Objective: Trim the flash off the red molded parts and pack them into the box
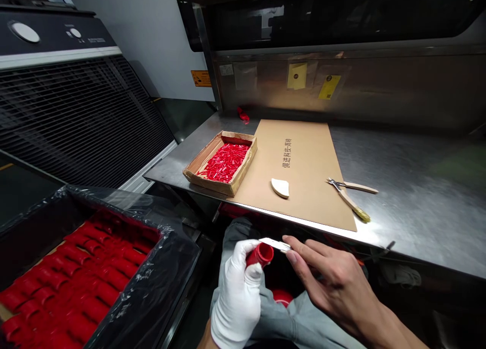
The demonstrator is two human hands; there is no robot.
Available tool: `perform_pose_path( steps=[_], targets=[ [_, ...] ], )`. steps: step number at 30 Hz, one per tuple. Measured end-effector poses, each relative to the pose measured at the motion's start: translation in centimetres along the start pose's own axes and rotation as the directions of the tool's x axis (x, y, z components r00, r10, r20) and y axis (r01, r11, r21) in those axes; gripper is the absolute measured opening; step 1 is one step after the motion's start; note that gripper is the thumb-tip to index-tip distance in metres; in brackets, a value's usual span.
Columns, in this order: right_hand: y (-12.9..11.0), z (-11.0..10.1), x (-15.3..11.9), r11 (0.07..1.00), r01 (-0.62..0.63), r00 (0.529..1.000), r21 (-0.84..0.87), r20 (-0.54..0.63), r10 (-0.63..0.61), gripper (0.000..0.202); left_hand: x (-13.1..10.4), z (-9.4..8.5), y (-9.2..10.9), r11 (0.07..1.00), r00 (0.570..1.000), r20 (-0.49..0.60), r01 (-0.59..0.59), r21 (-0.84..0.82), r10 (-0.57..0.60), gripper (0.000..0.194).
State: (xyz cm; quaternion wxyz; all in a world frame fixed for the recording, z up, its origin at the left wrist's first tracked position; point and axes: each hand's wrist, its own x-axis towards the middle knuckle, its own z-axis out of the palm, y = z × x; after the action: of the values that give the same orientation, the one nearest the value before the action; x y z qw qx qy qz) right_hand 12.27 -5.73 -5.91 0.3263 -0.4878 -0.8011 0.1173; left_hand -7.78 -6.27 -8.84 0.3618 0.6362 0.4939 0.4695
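My left hand (239, 293), in a white glove, is wrapped round a red plastic tube (261, 255) whose open end faces up. Bare, my right hand (330, 273) pinches a small knife (276, 244) with a pale blade. The blade lies across the tube's rim, close to my left thumb; whether it touches the rim I cannot tell. Both hands are above my lap, just in front of the table edge. Part of another red object (283, 297) shows below, between my legs.
A cardboard tray (243, 179) of small red pieces stands on the metal table (425, 217). Beside it, a cardboard sheet (311, 207) carries a white wedge-shaped piece (280, 188) and pliers (351, 194). At left, a box lined with black plastic (167, 268) holds several red tubes (72, 288).
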Motion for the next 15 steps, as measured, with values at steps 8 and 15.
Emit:
perform_pose_path(
  steps=[8,15],
  targets=[
    [-0.8,-0.5,2.7,0.765,-0.438,0.891,0.472,0.340,0.300,0.036,-0.3,0.4,-0.3,0.996,0.994,0.070,-0.086,0.029,0.083,0.025],
    [-1.1,0.7,3.4,0.572,-0.567,0.816,0.593,0.500,0.290,0.035,0.1,0.9,-0.8,0.984,0.984,0.070,-0.170,0.054,0.167,0.024]
  ],
)
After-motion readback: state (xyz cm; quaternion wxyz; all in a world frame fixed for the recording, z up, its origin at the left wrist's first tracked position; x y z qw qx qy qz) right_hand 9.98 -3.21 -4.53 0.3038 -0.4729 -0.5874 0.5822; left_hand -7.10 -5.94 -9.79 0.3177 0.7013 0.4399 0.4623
